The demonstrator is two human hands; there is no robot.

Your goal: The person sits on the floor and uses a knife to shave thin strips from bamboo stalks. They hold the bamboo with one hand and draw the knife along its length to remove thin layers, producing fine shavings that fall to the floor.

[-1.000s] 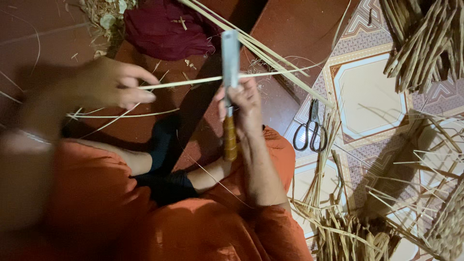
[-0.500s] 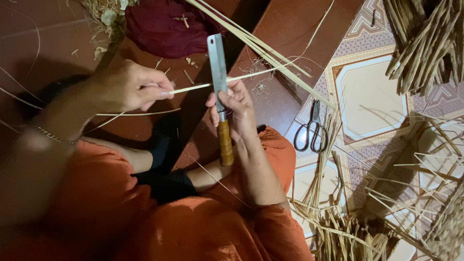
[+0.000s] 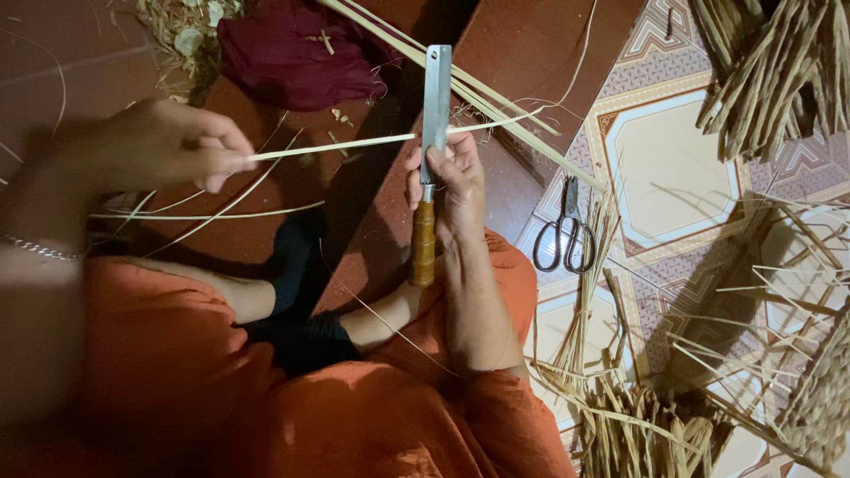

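Hands (image 3: 181,146) draw strip (image 3: 354,144) across knife (image 3: 434,115)

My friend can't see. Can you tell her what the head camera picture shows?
A person's right hand holds a flat steel knife with a wooden handle upright, while the left hand pinches a thin pale reed strip lying across the blade. Black-handled scissors lie on the patterned tile floor nearby.

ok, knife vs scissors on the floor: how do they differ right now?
The knife is held upright in the right hand; the scissors lie untouched on the patterned floor tile. The knife has a long flat blade and a brown wooden handle; the scissors have dark loop handles and short blades. The knife meets the pale strip that the left hand pinches; the scissors only lie among loose straw. Both are metal-bladed cutting tools.
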